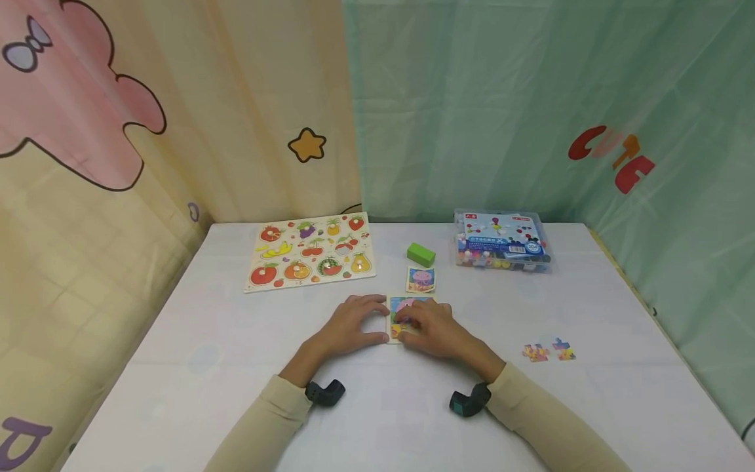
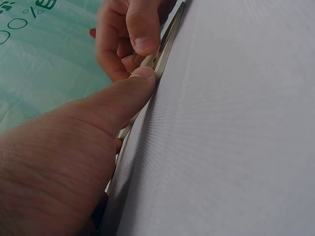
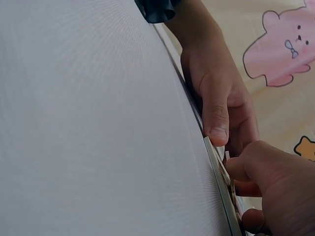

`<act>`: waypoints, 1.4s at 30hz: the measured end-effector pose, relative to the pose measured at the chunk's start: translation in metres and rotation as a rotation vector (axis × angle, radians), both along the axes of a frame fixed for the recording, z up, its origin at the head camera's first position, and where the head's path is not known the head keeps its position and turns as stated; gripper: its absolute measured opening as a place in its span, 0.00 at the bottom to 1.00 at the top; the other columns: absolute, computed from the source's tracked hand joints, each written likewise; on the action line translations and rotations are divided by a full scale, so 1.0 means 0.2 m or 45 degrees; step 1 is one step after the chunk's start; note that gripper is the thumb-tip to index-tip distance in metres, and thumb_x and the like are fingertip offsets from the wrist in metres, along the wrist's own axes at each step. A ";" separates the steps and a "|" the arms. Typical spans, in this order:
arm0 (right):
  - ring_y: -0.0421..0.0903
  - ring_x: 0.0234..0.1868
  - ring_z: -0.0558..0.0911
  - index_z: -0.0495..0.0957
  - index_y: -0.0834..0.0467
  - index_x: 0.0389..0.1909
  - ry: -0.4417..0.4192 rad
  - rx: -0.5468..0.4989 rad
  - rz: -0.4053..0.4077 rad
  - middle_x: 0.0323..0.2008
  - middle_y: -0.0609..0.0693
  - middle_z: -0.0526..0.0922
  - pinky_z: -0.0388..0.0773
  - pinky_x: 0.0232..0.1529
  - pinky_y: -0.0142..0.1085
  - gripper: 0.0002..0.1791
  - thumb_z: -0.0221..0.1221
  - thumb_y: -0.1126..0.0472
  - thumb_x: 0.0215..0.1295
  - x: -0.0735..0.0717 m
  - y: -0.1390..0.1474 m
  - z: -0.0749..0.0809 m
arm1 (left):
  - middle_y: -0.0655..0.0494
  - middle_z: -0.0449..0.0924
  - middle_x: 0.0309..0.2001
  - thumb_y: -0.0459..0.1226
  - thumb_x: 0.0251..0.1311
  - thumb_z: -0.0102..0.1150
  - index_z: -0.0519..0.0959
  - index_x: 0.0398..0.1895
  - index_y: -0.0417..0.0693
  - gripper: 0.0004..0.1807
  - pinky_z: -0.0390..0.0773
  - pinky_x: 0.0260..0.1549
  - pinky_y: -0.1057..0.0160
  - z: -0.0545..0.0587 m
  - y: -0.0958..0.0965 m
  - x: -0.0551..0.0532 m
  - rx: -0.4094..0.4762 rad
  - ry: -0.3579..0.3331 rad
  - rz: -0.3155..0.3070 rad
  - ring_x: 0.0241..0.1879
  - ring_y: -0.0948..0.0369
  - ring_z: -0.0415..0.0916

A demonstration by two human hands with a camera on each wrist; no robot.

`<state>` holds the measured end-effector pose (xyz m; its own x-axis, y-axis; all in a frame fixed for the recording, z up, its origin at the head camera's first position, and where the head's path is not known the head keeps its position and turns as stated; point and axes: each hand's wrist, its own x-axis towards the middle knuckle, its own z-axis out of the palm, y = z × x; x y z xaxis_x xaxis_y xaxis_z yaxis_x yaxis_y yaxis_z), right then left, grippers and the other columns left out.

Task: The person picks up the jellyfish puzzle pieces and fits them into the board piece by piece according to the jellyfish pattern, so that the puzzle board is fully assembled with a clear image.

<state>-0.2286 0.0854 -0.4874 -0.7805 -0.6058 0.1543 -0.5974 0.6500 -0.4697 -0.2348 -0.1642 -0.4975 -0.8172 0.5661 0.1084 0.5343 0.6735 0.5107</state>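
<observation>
On the white table lies a small jigsaw puzzle board (image 1: 394, 328) with a colourful picture, partly covered by fingers. My left hand (image 1: 352, 326) holds its left side, thumb at the near corner and fingers farther up the edge. My right hand (image 1: 433, 326) is over the board, thumb and fingers bent together. A thin puzzle piece (image 3: 227, 158) stands tilted up at its fingertips in the right wrist view; its picture side is hidden. Just beyond the board lies a small picture card (image 1: 421, 280). Two loose puzzle pieces, one pink and yellow (image 1: 535, 353) and one blue and yellow (image 1: 563, 349), lie to the right.
A green block (image 1: 421, 254) sits behind the card. At the back left lies a fruit picture board (image 1: 311, 252); at the back right, a clear plastic box (image 1: 501, 241) with coloured balls. Curtains (image 1: 472, 111) hang along the back and sides of the table.
</observation>
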 end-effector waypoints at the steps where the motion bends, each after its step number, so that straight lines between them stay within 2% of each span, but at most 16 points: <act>1: 0.41 0.35 0.68 0.83 0.45 0.49 -0.005 -0.006 0.002 0.32 0.36 0.71 0.58 0.39 0.45 0.15 0.68 0.52 0.61 0.00 0.00 0.00 | 0.58 0.68 0.72 0.56 0.61 0.67 0.79 0.59 0.59 0.25 0.65 0.63 0.45 0.00 0.00 0.00 0.000 0.001 -0.002 0.68 0.53 0.63; 12: 0.39 0.37 0.70 0.85 0.44 0.49 -0.045 -0.036 0.006 0.35 0.34 0.76 0.58 0.40 0.45 0.13 0.66 0.51 0.65 0.00 0.01 0.00 | 0.58 0.68 0.71 0.56 0.61 0.67 0.79 0.59 0.59 0.25 0.65 0.62 0.46 -0.01 0.00 0.00 -0.004 0.008 -0.004 0.67 0.54 0.64; 21: 0.39 0.36 0.70 0.84 0.44 0.49 -0.016 -0.018 -0.004 0.34 0.35 0.74 0.59 0.40 0.45 0.15 0.69 0.52 0.61 0.01 0.01 0.00 | 0.58 0.67 0.72 0.56 0.62 0.67 0.79 0.59 0.58 0.25 0.65 0.62 0.47 0.00 0.00 0.00 0.000 -0.006 0.001 0.68 0.54 0.63; 29: 0.38 0.35 0.70 0.84 0.43 0.48 -0.067 -0.010 -0.037 0.32 0.33 0.73 0.59 0.39 0.44 0.14 0.69 0.51 0.61 0.01 0.01 0.00 | 0.56 0.69 0.71 0.54 0.61 0.68 0.79 0.58 0.57 0.24 0.65 0.62 0.45 0.00 0.01 0.01 0.010 0.022 -0.013 0.67 0.52 0.64; 35: 0.38 0.36 0.70 0.85 0.44 0.47 -0.065 -0.001 -0.065 0.33 0.34 0.74 0.59 0.40 0.44 0.14 0.70 0.51 0.61 0.01 0.00 0.00 | 0.56 0.69 0.71 0.54 0.61 0.68 0.79 0.58 0.57 0.24 0.65 0.62 0.44 0.00 0.01 0.01 0.019 0.029 -0.011 0.68 0.52 0.63; 42: 0.39 0.36 0.70 0.87 0.45 0.48 -0.109 -0.044 -0.078 0.34 0.34 0.75 0.58 0.40 0.45 0.15 0.73 0.51 0.59 -0.01 0.00 0.00 | 0.55 0.69 0.71 0.53 0.61 0.68 0.79 0.57 0.56 0.24 0.65 0.62 0.43 0.00 0.00 0.00 0.026 0.040 -0.011 0.68 0.50 0.64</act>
<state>-0.2309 0.0845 -0.4880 -0.8273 -0.5518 0.1052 -0.5135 0.6668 -0.5402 -0.2341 -0.1632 -0.4966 -0.8081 0.5707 0.1457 0.5563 0.6582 0.5072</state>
